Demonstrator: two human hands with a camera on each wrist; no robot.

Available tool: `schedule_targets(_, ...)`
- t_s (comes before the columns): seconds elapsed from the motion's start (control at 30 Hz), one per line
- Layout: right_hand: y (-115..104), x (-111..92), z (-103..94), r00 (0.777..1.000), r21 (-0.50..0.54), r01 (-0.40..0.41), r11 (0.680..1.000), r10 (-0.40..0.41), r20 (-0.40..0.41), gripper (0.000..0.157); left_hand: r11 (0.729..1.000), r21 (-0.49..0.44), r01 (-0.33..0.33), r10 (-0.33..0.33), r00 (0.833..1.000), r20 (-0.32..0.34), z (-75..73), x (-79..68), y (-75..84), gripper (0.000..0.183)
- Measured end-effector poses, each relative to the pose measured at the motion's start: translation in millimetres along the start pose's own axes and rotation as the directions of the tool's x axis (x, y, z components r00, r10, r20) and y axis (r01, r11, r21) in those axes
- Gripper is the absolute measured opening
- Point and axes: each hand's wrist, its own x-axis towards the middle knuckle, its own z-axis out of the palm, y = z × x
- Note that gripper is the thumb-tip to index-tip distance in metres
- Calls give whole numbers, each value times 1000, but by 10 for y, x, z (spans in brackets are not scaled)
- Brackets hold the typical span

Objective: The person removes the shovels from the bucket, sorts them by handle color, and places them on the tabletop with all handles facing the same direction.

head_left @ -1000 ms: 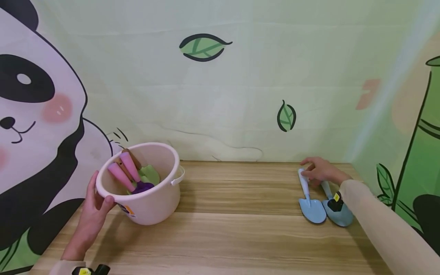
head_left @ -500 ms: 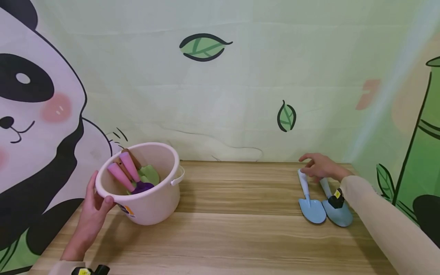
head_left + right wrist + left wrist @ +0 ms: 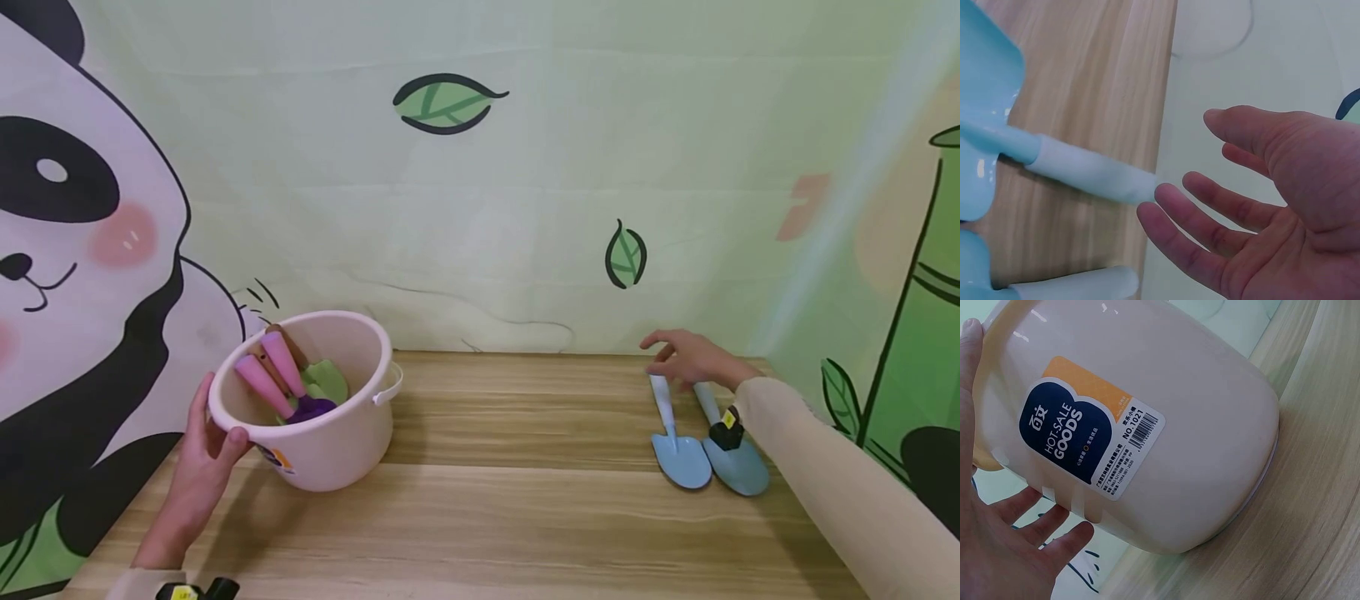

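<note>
A pale pink bucket [image 3: 337, 442] stands on the left of the wooden table. My left hand [image 3: 202, 471] grips its side near the rim, thumb in front; the left wrist view shows the bucket's printed label [image 3: 1091, 428]. Inside the bucket lie tools with pink handles [image 3: 262, 385], brown handles behind, a purple part and a green piece [image 3: 327, 381]. On the right, two blue trowels lie side by side, one nearer the middle [image 3: 681, 460] and one farther right [image 3: 738, 468]. My right hand [image 3: 690, 358] hovers just past their handle ends, fingers spread and holding nothing.
Behind the wooden table [image 3: 517, 517] hangs a light green backdrop [image 3: 525, 183] printed with leaves and a panda [image 3: 67, 275]. The bucket's white handle [image 3: 388, 387] hangs on its right side. A backdrop with a bamboo print [image 3: 926, 333] borders the table's right edge.
My right hand has lifted off the trowel handles and drifted slightly left, its fingers straightening. Both trowels stay on the table. My left hand and the bucket have not moved.
</note>
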Motion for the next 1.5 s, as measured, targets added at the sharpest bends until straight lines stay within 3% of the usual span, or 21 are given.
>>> schedule_targets(0.5, -515, 27, -126, 989, -58, 142, 988, -140, 42, 51, 1000, 13, 11, -11, 1000, -1, -6, 2, -1, 75)
schedule_targets(1.03, -1283, 128, -391, 959, -115, 280, 953, -272, 78, 52, 999, 51, 15, -15, 1000, -1, -4, 5, 10, 75)
schedule_targets(1.5, -1853, 257, -363, 936, -130, 351, 927, -348, 49, 56, 1000, 2, -20, 20, 1000, 4, -8, 0, -14, 76)
